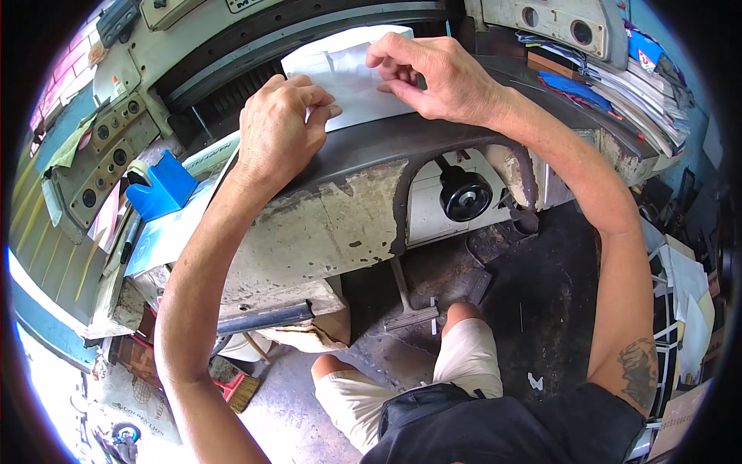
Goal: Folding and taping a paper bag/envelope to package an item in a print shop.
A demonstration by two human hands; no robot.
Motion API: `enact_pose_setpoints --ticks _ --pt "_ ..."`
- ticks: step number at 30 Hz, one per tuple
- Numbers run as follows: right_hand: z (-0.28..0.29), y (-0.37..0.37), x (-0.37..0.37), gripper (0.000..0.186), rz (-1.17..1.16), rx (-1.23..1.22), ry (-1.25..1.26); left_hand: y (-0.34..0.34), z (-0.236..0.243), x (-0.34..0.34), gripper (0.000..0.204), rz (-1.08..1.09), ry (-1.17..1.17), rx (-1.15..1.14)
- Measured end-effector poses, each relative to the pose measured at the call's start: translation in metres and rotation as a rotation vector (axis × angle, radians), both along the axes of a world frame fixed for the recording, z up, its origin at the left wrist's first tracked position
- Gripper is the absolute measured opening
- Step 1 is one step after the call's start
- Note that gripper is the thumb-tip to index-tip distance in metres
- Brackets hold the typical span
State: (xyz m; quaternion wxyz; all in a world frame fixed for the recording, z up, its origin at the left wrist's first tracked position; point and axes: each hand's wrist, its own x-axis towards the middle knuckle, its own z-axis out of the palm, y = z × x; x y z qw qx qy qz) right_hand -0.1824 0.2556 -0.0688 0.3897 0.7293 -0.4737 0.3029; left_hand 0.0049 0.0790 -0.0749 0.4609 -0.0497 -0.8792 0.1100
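Note:
A stack of white paper sheets (352,81) lies on the dark bed (371,143) of a large machine, its far edge curving up. My left hand (282,124) is at the near left side of the paper, thumb and forefinger brought together in a pinch. Over the right part of the sheets is my right hand (444,77), its fingers curled toward the thumb. Anything thin between the fingertips of either hand is too small to make out.
A black handwheel (466,193) sits in the arched opening under the bed, with a foot pedal (411,317) below. At left is a blue tape dispenser (164,185) near control panels with round knobs. Piled papers (638,93) stand at right. A brush (241,390) is low at left.

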Motion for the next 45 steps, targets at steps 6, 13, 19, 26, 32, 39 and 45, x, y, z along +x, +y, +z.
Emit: enact_pose_setpoints --ticks 6,13,19,26,32,39,45 --pt "-0.002 0.002 0.006 0.040 -0.044 -0.056 0.155 -0.002 -0.002 -0.003 0.014 0.007 0.010 0.024" --pt "-0.002 -0.006 0.001 0.039 0.043 0.059 -0.010 -0.001 -0.002 -0.003 0.013 0.024 0.043 0.005" --pt "-0.003 -0.009 0.005 0.038 -0.036 -0.022 0.125 0.001 0.002 -0.002 0.021 0.041 0.064 0.063" --pt "-0.002 -0.004 0.005 0.037 -0.060 0.006 0.125 0.002 0.006 0.001 0.081 0.081 0.251 0.229" --pt "-0.002 -0.004 0.008 0.036 -0.079 -0.021 0.113 0.000 0.010 0.000 0.110 0.263 -0.061 0.471" --pt "-0.002 0.004 0.007 0.033 -0.162 -0.034 0.006 -0.015 0.007 -0.012 0.081 0.128 -0.123 0.570" --pt "0.000 0.014 0.007 0.027 -0.128 -0.076 0.088 -0.017 0.006 -0.019 0.076 0.116 -0.145 0.686"
